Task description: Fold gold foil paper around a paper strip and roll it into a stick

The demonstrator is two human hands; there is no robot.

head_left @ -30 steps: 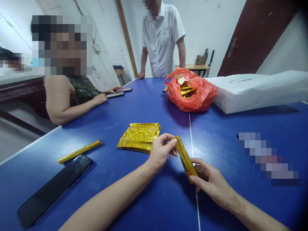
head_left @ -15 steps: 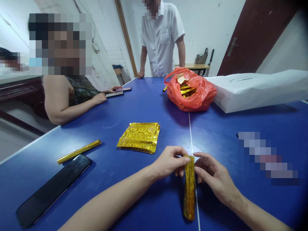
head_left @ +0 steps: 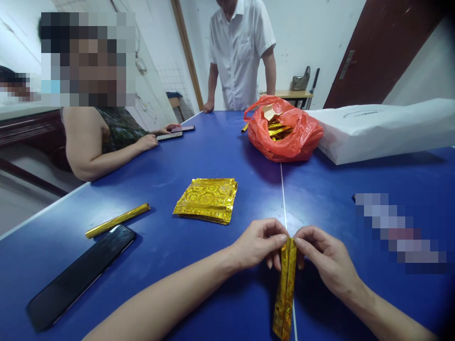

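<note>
Creased gold foil strip (head_left: pixel 285 293), pinched between hands (head_left: pixel 259 244) (head_left: pixel 329 253)

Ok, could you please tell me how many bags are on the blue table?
2: a red plastic bag holding gold foil, at the far end of the table, and a white bag just right of it.

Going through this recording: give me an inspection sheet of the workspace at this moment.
surface: blue table tennis table with a white centre line.
job's things: folded gold foil strip, held at its upper end; stack of gold foil sheets; gold foil stick.
clutter: black smartphone; red plastic bag; white bag; two phones; a blurred patch hides something at right.
grippers: left hand and right hand both at the strip's top.
cables: nothing seen on the table.
surroundings: seated person; standing person in a white shirt; dark red door.
</note>
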